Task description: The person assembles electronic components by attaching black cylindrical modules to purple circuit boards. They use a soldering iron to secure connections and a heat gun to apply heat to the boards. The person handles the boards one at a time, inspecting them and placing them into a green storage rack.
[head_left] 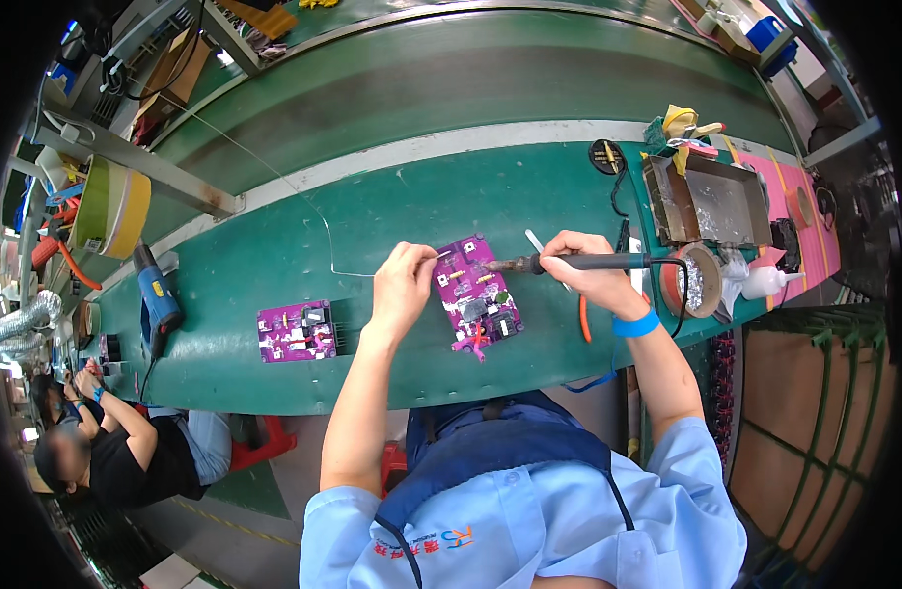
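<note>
Purple circuit board (478, 294) lying flat and slightly skewed on the green bench surface, small mounted components facing up, dark-handled soldering iron (569, 262) held nearly level, tip at the board's upper right edge, thin solder wire (353, 274) reaching the board's upper left

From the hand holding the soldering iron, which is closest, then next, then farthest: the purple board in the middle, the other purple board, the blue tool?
From the right hand:
1. Middle purple board, just to its left.
2. Other purple board, farther left.
3. Blue tool, farthest left, near the bench edge.
</note>
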A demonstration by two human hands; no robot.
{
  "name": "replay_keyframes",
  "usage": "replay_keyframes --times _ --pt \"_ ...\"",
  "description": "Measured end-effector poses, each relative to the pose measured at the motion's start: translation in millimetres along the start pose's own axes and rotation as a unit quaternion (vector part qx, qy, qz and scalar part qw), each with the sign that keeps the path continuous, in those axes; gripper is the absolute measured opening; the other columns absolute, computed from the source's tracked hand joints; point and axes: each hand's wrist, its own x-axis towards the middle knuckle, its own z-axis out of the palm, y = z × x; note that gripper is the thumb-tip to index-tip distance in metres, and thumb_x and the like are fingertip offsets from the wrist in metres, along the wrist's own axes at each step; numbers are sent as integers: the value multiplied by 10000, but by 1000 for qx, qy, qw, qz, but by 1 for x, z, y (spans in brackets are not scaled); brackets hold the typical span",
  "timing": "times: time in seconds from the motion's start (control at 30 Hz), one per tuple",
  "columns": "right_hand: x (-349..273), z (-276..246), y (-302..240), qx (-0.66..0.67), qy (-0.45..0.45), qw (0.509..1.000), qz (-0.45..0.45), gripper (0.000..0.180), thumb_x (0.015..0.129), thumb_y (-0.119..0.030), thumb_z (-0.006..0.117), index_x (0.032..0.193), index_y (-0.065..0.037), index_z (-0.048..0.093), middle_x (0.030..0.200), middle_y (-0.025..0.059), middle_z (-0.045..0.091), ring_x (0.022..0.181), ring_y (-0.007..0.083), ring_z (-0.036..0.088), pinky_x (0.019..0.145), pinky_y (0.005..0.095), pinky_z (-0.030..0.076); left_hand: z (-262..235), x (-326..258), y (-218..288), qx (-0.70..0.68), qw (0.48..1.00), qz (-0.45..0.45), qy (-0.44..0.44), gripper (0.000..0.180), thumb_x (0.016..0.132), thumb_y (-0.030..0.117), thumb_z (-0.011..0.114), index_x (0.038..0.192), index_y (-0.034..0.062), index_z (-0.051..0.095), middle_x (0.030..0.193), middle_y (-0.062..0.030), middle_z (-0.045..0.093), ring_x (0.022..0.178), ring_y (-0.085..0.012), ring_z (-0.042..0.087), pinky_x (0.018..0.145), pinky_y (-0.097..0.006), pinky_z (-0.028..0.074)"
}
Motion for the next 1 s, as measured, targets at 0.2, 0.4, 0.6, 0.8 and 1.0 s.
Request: replay_keyframes --times 0.2,0.4,0.6,0.8,1.0 --pt "-26 -18 22 33 113 992 -50 110 752 -102 601 799 -5 580 676 10 560 600 55 487 526 201 381 -1 7 -27 120 989 33 77 130 749 53 584 878 39 580 820 -98 555 747 -252 553 667 -348 432" --pt "-73 -72 71 109 432 891 -84 79 801 -65 575 817 -69 498 712 -8 506 612 45 454 553 179 361 1 1 -24 17 1000 -14 -7 239 775 105 574 1003 34 560 1030 -127 564 966 -285 536 831 -350 417" --pt "-97 -179 138 341 490 801 -40 327 858 -335 524 1024 -54 504 990 75 559 906 158 545 759 280 427 6 -6 -13 23 994 -67 -88 277 775 154 597 1000 -2 552 947 -140 593 850 -235 584 757 -315 444" --pt "-96 -210 175 535 450 715 19 467 877 -417 437 1149 -39 430 1148 188 507 1089 256 486 879 383 396 -2 -68 -15 74 987 -130 -59 193 762 163 626 858 14 550 691 -128 607 650 -271 599 608 -346 468" --pt "-90 -214 199 641 458 615 32 402 885 -361 437 1103 -28 485 1066 180 552 1005 250 529 830 374 426 1 -108 -5 -113 971 -204 -49 166 762 105 635 858 -7 560 685 -85 617 605 -119 577 590 -252 460"
